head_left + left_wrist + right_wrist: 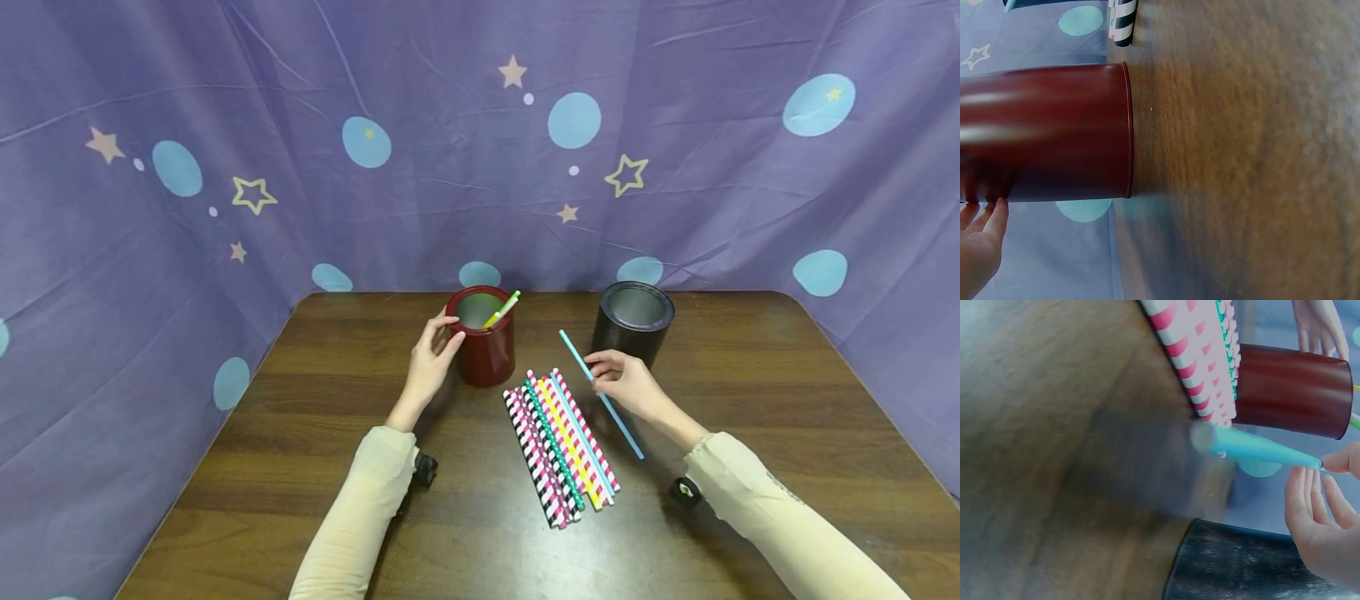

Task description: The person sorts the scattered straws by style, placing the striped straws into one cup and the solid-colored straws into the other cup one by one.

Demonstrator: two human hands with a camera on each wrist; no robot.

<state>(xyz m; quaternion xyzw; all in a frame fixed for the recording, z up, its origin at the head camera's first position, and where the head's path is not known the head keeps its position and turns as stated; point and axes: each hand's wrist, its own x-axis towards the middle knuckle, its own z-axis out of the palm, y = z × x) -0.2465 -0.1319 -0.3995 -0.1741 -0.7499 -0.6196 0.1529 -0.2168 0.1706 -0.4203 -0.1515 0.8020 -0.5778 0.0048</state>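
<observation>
My left hand (431, 357) touches the near left side of a dark red canister (486, 360), with fingertips at its rim. A few straws, green and yellow among them (504, 308), lean inside that canister. Between the thumb and fingers of my right hand (628, 383) is a light blue straw (619, 423), held slanted above the table. In the right wrist view the blue straw (1260, 447) points its near end at the camera. A black canister (632, 333) stands just behind the right hand, its inner wall visible from above.
A row of patterned paper straws (558, 450) lies on the wooden table (450, 533) between the two arms, striped black, pink, yellow and dotted green. A purple curtain (450, 217) with stars and blue ovals hangs behind the table.
</observation>
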